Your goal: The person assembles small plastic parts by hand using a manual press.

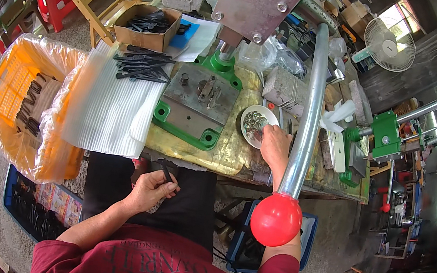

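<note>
My left hand point(148, 190) is closed around a slim black part point(166, 171), held over my lap near the table's front edge. At the right of the press, my right hand point(276, 146) dips its fingertips into a white bowl point(244, 119) of small metal pieces point(255, 124). Those fingers are pinched together, and what they grip is hidden. Between the hands stands a hand press with a green base point(182, 133) and a steel plate carrying a small fixture point(209, 93). Its lever point(311, 105), ending in a red ball point(276, 220), crosses in front of my right forearm.
Black parts point(141, 65) lie piled on white foam sheet point(110, 114), with a carton point(141, 38) of more behind. An orange crate point(2, 88) lined with plastic stands left. Concrete blocks point(284, 91) and a second green press point(387, 136) are right; a blue bin point(237, 242) sits below.
</note>
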Tool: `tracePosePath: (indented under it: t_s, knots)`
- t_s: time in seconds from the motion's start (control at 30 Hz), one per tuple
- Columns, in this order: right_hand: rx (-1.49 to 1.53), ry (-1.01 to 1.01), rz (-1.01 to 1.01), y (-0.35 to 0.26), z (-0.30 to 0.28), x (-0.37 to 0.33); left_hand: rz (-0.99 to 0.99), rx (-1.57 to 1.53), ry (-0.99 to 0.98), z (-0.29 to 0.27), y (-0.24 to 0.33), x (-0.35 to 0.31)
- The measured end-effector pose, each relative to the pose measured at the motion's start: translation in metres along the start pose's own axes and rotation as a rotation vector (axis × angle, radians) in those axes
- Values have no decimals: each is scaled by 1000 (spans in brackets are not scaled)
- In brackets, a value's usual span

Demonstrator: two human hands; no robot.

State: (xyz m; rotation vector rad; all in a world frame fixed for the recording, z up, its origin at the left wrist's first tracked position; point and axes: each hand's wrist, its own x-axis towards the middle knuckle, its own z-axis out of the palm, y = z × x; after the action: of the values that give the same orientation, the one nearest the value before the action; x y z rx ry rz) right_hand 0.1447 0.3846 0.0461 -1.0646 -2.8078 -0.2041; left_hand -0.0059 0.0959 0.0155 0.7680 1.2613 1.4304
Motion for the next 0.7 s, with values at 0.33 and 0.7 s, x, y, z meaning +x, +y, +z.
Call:
tracePosePath:
  t_s: [0.33,0.7]
  knots:
    - [154,-52,-10,1,-10,3,12,-3,3,-3,-4,-2]
    - [881,56,198,19,9,2,43,-12,21,-5,-7,-1]
